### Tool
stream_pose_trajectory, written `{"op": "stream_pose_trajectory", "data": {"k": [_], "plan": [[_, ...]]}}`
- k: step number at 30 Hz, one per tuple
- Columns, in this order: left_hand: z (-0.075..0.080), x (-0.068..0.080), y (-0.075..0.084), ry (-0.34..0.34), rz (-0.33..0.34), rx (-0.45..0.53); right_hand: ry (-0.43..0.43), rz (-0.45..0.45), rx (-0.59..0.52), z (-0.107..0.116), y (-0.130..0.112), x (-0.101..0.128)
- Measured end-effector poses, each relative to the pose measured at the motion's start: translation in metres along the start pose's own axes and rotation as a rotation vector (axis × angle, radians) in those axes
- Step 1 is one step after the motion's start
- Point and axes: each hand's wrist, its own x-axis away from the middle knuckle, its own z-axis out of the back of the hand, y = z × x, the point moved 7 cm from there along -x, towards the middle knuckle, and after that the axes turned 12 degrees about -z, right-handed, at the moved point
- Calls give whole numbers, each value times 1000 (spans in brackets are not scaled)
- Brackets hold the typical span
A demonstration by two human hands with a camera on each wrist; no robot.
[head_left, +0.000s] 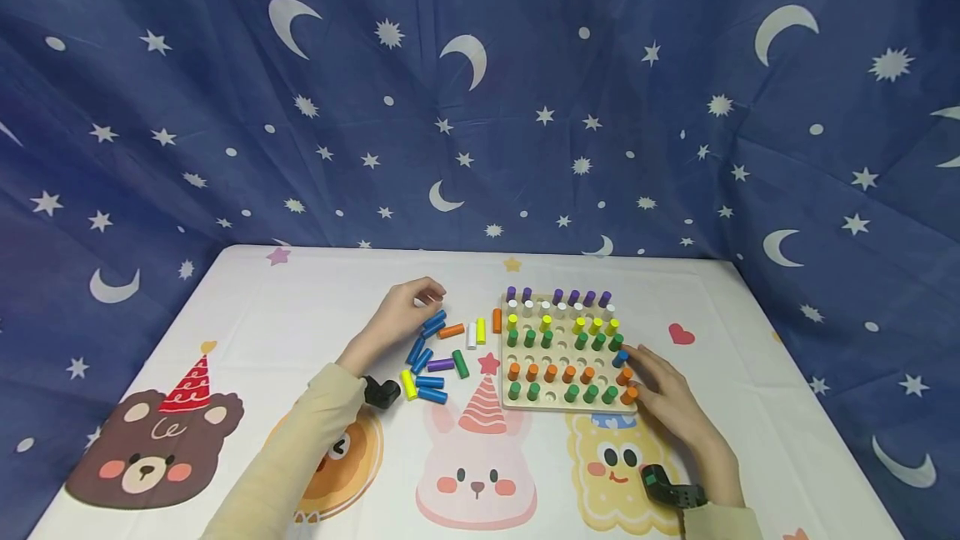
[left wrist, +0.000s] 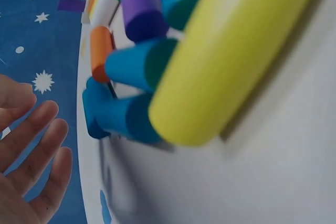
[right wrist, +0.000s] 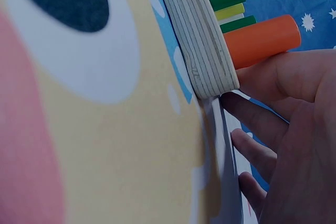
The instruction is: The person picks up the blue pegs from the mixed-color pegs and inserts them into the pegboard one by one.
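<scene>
Two hands work here: the left hand (head_left: 401,311) hovers over the loose pegs (head_left: 435,357) beside the board (head_left: 566,403) on the table (head_left: 300,298), fingers relaxed and apart, gripping nothing. The right hand (head_left: 663,394) rests against the board's near right corner, fingers straight. Best to brace the board firmly and pinch one blue peg (head_left: 433,323) cleanly, lifting it upright

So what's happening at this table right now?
A person sits at a table with a wooden peg board partly filled with coloured pegs. The right hand rests against the board's near right corner, beside an orange peg. The left hand reaches over a scatter of loose pegs lying left of the board, fingertips at a blue peg. Several holes remain unfilled.
</scene>
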Motion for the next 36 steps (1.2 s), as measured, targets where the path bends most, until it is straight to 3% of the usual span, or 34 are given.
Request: {"op": "stream_pose_trajectory", "data": {"k": [16,31,36], "plan": [[-10,0,-22,-87,-4,-35,2,-6,8,0,0,-1],[-14,1,-22,-166,10,-49,7,13,0,0,-1,1],[-15,0,-22,-183,-15,-73,3,9,-2,0,0,1]]}}
